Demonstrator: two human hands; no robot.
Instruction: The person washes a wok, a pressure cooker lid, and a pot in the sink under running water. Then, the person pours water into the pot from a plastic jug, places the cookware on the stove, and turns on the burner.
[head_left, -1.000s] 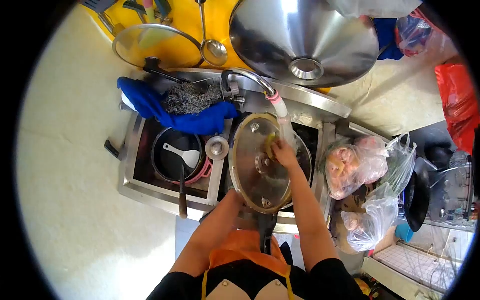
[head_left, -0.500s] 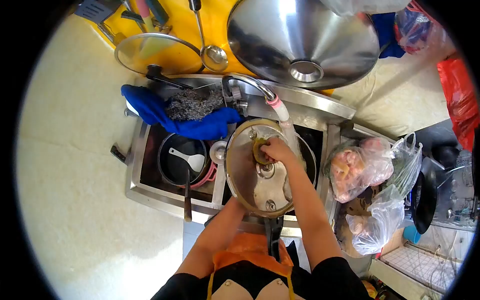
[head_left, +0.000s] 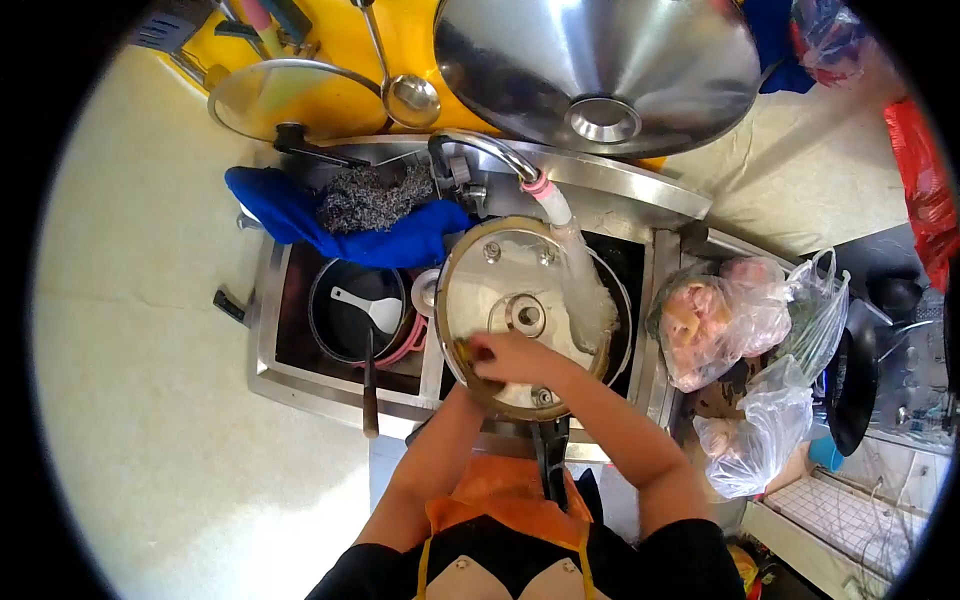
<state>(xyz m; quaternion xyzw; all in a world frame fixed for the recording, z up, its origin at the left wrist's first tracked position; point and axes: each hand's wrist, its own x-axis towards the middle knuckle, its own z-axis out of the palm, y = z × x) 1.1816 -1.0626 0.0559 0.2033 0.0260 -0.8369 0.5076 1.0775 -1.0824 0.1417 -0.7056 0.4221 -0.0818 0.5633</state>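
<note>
Lid (head_left: 495,285), underside up below right hand (head_left: 512,357), presumably so running water (head_left: 588,300) reaches its inside. Right hand: gripping scrubber (head_left: 462,350). Left hand: hidden beneath lid, perhaps supporting; grip cannot be told.

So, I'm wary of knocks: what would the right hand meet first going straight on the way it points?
Probably the lid rim at the picture's left; depth is unclear, so the right hand might pass above it.
</note>
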